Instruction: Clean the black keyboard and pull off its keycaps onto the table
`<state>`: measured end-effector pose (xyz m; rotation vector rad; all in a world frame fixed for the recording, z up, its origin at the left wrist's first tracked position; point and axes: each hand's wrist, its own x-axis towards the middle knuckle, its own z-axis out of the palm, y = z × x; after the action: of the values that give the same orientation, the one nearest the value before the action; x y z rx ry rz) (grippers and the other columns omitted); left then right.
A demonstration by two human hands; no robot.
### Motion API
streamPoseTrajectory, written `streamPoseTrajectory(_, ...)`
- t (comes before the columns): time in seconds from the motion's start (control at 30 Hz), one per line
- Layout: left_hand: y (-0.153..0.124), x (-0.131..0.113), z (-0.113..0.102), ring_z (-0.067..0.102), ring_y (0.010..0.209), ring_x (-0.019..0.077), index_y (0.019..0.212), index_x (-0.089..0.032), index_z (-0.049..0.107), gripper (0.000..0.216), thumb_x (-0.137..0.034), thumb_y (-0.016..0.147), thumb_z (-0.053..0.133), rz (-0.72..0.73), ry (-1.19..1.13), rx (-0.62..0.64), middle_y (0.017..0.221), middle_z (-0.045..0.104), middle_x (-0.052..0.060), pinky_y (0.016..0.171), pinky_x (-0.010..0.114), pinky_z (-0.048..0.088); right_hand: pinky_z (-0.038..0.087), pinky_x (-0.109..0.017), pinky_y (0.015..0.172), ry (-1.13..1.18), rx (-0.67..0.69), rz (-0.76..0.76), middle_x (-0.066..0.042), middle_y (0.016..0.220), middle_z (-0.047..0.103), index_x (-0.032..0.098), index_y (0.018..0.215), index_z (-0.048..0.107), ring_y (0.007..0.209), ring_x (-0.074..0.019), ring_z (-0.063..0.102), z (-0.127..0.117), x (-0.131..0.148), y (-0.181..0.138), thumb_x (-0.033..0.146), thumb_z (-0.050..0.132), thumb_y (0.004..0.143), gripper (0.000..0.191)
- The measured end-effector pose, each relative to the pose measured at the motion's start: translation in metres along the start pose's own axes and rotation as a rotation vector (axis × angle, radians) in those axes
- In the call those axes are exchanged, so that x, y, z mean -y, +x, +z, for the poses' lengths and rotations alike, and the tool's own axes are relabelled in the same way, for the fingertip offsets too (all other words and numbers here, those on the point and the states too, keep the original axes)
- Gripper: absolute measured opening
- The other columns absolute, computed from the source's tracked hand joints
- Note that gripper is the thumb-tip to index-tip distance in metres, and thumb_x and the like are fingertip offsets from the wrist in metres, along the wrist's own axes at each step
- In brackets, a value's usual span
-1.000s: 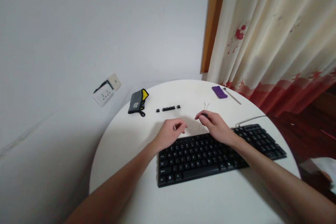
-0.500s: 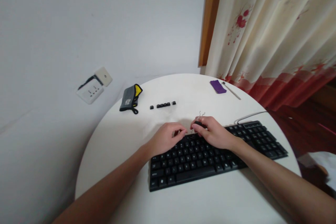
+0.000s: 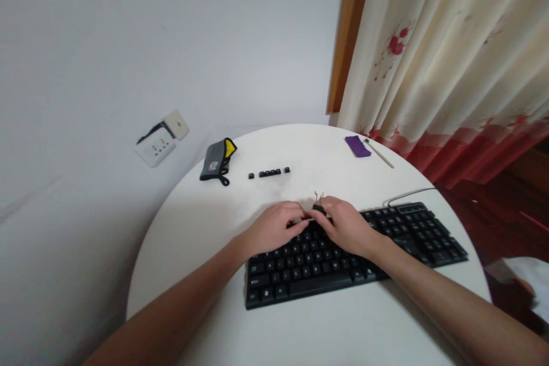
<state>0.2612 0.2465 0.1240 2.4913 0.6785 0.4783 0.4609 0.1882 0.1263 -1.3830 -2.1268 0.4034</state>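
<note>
In the head view, two bare hands meet over the far edge of a black keyboard (image 3: 319, 274) lying across a round white surface (image 3: 300, 331), whose far edge by the wall marks 12 o'clock. The right hand (image 3: 348, 227), reaching in from about 4 o'clock, grasps the black grip of a wire tool (image 3: 318, 208) between thumb and fingers, its two hooked wire tips rising toward 12 o'clock. The left hand (image 3: 271, 229), coming from about 8 o'clock, has its fingers curled and its fingertips close against the right thumb; whether it pinches anything cannot be told, as the fingers hide the spot.

Toward 11 o'clock, six loose black keycaps (image 3: 270, 172) sit in a row, four together and one apart at each end. A grey pouch with yellow lining (image 3: 215, 161) lies near the rim at about 10 o'clock. A purple cloth (image 3: 357, 147) lies at 1 o'clock, a slim brush (image 3: 380, 154) just beside it. The keyboard's cable (image 3: 409, 192) runs off toward 2 o'clock, and beyond hangs a cream curtain (image 3: 450, 57) with a red lower band.
</note>
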Motion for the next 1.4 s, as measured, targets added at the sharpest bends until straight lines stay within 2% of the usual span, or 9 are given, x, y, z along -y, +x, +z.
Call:
streamPoseTrajectory(0.17, -0.001, 0.001, -0.001, 0.062, 0.097, 0.0182, 0.103, -0.022, 0.071, 0.023, -0.029, 0.097, 0.050, 0.038, 0.048, 0.056, 0.104, 0.069, 0.004, 0.091, 0.032, 0.047, 0.038, -0.028, 0.067, 0.031, -0.041, 0.120, -0.003, 0.074, 0.065, 0.020, 0.074, 0.058, 0.069, -0.0174, 0.057, 0.007, -0.002, 0.001, 0.032, 0.043, 0.098, 0.031)
streamPoseTrajectory(0.37, -0.002, 0.003, -0.001, 0.063, 0.098, 0.0183, 0.106, -0.021, 0.071, 0.022, -0.028, 0.095, 0.053, 0.057, 0.065, 0.069, 0.106, 0.068, 0.004, 0.092, 0.032, 0.048, 0.038, -0.027, 0.062, 0.105, -0.077, 0.214, -0.003, 0.068, 0.063, 0.020, 0.071, 0.056, 0.064, -0.0167, 0.056, 0.011, -0.003, 0.002, 0.036, 0.043, 0.098, 0.034)
streamPoseTrajectory(0.67, -0.002, 0.007, 0.003, 0.063, 0.098, 0.0179, 0.106, -0.022, 0.071, 0.020, -0.027, 0.094, 0.055, 0.053, 0.048, 0.042, 0.106, 0.069, 0.003, 0.092, 0.032, 0.048, 0.044, -0.029, 0.069, 0.186, -0.125, 0.349, -0.007, 0.074, 0.069, 0.019, 0.075, 0.062, 0.072, -0.0201, 0.063, 0.019, -0.009, 0.002, 0.042, 0.042, 0.097, 0.037)
streamPoseTrajectory(1.13, -0.001, 0.005, 0.002, 0.063, 0.097, 0.0182, 0.110, -0.025, 0.071, 0.024, -0.030, 0.094, 0.054, 0.022, 0.006, 0.052, 0.105, 0.069, 0.003, 0.091, 0.032, 0.049, 0.046, -0.030, 0.069, 0.248, -0.167, 0.437, -0.005, 0.068, 0.069, 0.019, 0.074, 0.064, 0.068, -0.0195, 0.064, 0.019, -0.012, 0.008, 0.042, 0.042, 0.096, 0.039)
streamPoseTrajectory(1.27, -0.001, 0.004, 0.002, 0.063, 0.099, 0.0183, 0.110, -0.025, 0.070, 0.024, -0.031, 0.094, 0.054, 0.004, -0.006, 0.046, 0.106, 0.070, 0.003, 0.091, 0.032, 0.048, 0.046, -0.029, 0.068, 0.336, -0.192, 0.406, -0.005, 0.069, 0.069, 0.018, 0.074, 0.065, 0.068, -0.0184, 0.064, 0.017, -0.009, 0.007, 0.042, 0.044, 0.096, 0.038)
streamPoseTrajectory(1.4, -0.001, 0.002, 0.000, 0.064, 0.095, 0.0186, 0.112, -0.024, 0.069, 0.025, -0.035, 0.090, 0.062, -0.035, -0.017, -0.013, 0.104, 0.071, 0.002, 0.089, 0.033, 0.048, 0.046, -0.027, 0.068, 0.467, -0.258, 0.313, -0.004, 0.073, 0.070, 0.017, 0.077, 0.066, 0.071, -0.0169, 0.064, 0.013, -0.002, 0.004, 0.041, 0.047, 0.095, 0.036)
